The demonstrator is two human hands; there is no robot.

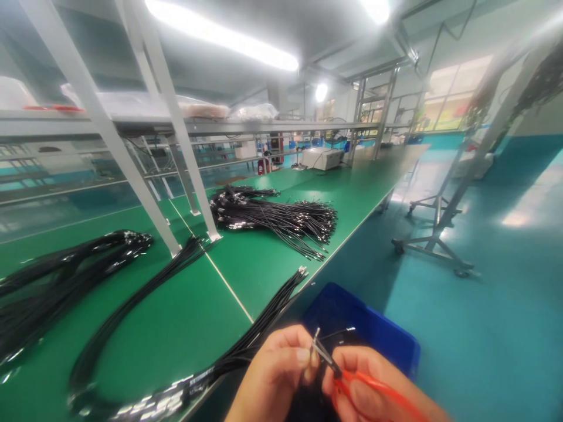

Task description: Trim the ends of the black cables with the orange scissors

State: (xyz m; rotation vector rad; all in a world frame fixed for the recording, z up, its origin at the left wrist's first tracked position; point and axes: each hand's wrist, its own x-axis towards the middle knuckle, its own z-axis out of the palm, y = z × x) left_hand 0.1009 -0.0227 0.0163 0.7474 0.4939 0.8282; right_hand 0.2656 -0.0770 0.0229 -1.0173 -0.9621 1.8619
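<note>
Between its thumb and fingers, my left hand (281,363) pinches a thin black cable (317,335) close to its end. My right hand (369,375) is closed around red-handled pliers or cutters (326,354); their exact kind is unclear. The tool's metal tip meets the cable end beside my left fingertips. Under and left of my hands, a bundle of black cables (264,319) lies along the bench edge and curves back across the green top. A loose cable end (350,329) pokes out behind my right hand.
A blue bin (387,331) sits below the bench edge. On the green bench (220,346) lie a large cable pile (281,217) and another bundle (65,269). Grey shelf posts (176,117) rise from it. A wheeled rack (440,228) stands at right.
</note>
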